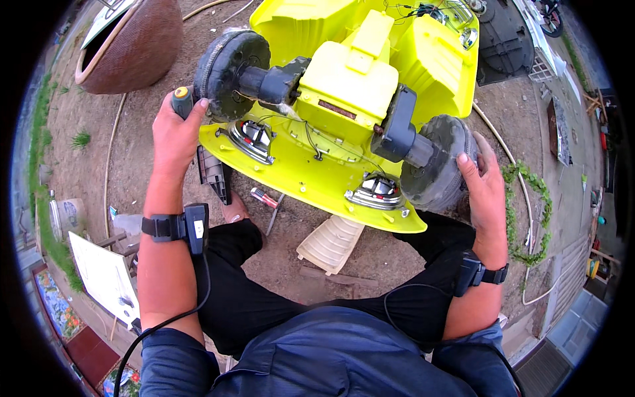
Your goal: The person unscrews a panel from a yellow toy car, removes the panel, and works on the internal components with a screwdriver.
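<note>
A yellow-green ride-on toy car body [297, 184] lies underside up in front of me, over my knees. My left hand [177, 135] is closed around a screwdriver [182, 101] with a dark handle and yellow end; its thumb presses the rim of the left black wheel [228, 74]. On the other side my right hand [481, 182] grips the edge of the right black wheel [433, 162], thumb on the near face. Black motor housings [395, 126] join the wheels to the body. Two silver light units [376, 192] sit along the near edge, with thin wires between them.
On the ground lie a second screwdriver [264, 197] with a red and clear handle, a beige ribbed plastic piece [332, 245] and a black plastic part [213, 173]. A large brown woven-look pot [135, 49] stands at far left. A hose [497, 126] runs along the right.
</note>
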The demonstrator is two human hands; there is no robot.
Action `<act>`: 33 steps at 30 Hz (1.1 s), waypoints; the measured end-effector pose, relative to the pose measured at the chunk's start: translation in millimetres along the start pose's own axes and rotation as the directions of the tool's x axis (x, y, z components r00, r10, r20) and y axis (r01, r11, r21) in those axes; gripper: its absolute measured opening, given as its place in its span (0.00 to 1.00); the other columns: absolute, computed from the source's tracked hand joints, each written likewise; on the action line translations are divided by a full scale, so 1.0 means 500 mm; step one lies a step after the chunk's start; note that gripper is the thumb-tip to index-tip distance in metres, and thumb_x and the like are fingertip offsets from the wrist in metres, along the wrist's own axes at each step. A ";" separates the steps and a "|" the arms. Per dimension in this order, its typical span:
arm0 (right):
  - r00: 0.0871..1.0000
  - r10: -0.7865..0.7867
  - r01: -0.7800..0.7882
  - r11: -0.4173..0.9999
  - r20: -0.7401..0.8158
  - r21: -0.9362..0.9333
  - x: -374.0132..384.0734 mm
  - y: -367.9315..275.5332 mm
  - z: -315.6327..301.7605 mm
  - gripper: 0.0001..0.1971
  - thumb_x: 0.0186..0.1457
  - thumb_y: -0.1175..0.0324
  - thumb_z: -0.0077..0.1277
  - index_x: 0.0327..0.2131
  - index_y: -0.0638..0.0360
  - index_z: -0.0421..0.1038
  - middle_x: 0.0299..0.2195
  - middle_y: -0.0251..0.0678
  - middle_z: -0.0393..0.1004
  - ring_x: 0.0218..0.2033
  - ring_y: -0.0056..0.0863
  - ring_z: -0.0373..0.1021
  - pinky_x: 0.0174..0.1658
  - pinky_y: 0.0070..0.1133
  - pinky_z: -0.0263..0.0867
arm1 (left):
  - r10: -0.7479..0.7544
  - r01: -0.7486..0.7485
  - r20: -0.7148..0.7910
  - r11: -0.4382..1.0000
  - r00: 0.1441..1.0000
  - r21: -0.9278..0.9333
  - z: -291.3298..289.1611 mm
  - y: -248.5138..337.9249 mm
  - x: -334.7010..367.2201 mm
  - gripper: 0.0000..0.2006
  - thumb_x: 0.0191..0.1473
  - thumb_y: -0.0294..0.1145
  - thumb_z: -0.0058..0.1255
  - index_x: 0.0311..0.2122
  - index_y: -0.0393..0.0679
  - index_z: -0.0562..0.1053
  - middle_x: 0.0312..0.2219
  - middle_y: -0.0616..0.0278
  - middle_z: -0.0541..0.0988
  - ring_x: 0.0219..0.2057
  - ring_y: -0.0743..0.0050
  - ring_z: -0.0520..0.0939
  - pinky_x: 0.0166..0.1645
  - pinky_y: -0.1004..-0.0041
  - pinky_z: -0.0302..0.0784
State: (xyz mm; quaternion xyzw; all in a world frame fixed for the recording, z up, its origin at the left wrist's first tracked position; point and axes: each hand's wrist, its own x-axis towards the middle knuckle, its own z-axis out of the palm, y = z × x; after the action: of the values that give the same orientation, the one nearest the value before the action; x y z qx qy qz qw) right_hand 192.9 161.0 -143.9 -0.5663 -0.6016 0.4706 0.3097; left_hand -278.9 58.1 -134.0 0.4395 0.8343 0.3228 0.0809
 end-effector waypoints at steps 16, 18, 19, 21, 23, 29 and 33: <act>0.999 -0.008 0.009 0.999 -0.033 0.050 0.005 -0.005 0.012 0.32 0.59 0.61 0.57 0.62 0.68 0.61 0.50 0.44 0.73 0.48 0.27 0.69 0.53 0.23 0.65 | 0.033 -0.039 0.048 0.991 0.998 0.125 0.000 -0.034 -0.018 0.17 0.52 0.36 0.62 0.44 0.38 0.75 0.33 0.50 0.82 0.37 0.59 0.84 0.44 0.65 0.76; 0.999 -0.004 0.006 0.998 -0.032 0.059 0.006 -0.006 0.014 0.32 0.59 0.61 0.58 0.62 0.68 0.61 0.50 0.44 0.72 0.49 0.28 0.69 0.53 0.23 0.65 | -0.013 -0.011 0.122 0.981 0.992 0.193 -0.014 -0.026 -0.007 0.20 0.52 0.36 0.62 0.47 0.38 0.75 0.35 0.50 0.82 0.38 0.59 0.84 0.45 0.66 0.76; 1.000 -0.005 0.006 0.999 -0.030 0.043 0.007 -0.005 0.013 0.33 0.59 0.60 0.58 0.62 0.67 0.60 0.50 0.44 0.72 0.49 0.29 0.69 0.53 0.24 0.65 | 0.048 -0.056 0.056 0.985 0.997 0.163 -0.017 -0.020 -0.001 0.21 0.52 0.37 0.62 0.48 0.38 0.74 0.36 0.49 0.82 0.39 0.59 0.84 0.46 0.66 0.76; 0.999 -0.008 0.008 1.000 -0.040 0.005 0.010 0.005 0.008 0.34 0.58 0.59 0.58 0.62 0.66 0.60 0.51 0.45 0.72 0.49 0.30 0.69 0.54 0.24 0.64 | 0.164 -0.156 -0.076 0.982 0.983 0.109 -0.012 0.001 0.010 0.23 0.52 0.37 0.63 0.51 0.39 0.74 0.38 0.49 0.83 0.41 0.59 0.84 0.48 0.67 0.76; 0.998 -0.012 0.009 0.999 -0.057 -0.048 0.014 0.021 0.003 0.34 0.57 0.58 0.59 0.62 0.65 0.61 0.51 0.46 0.71 0.50 0.30 0.69 0.54 0.25 0.64 | 0.131 -0.127 -0.050 0.989 0.990 0.077 0.002 0.042 0.019 0.24 0.52 0.37 0.63 0.53 0.39 0.73 0.39 0.49 0.83 0.43 0.59 0.84 0.50 0.67 0.76; 0.999 0.018 -0.018 1.000 -0.033 -0.004 0.013 0.008 0.006 0.35 0.57 0.57 0.59 0.62 0.65 0.61 0.51 0.47 0.71 0.50 0.31 0.68 0.55 0.26 0.64 | 0.121 -0.119 -0.020 0.990 0.992 0.074 0.006 0.048 0.034 0.25 0.52 0.37 0.62 0.54 0.39 0.73 0.41 0.48 0.82 0.44 0.55 0.83 0.52 0.65 0.75; 0.999 0.020 -0.020 1.000 -0.045 0.004 0.012 0.007 0.008 0.35 0.57 0.57 0.59 0.62 0.65 0.61 0.51 0.47 0.71 0.50 0.31 0.68 0.55 0.25 0.64 | 0.142 -0.142 0.004 0.989 0.990 0.035 0.000 0.029 0.030 0.26 0.50 0.36 0.62 0.53 0.37 0.73 0.44 0.44 0.81 0.47 0.48 0.81 0.54 0.63 0.73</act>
State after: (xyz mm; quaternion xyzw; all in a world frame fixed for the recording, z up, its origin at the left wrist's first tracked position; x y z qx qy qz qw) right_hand 189.7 165.4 -149.8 -0.5823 -0.5878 0.4619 0.3197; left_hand -277.8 75.6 -123.0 0.4994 0.8064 0.3126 0.0505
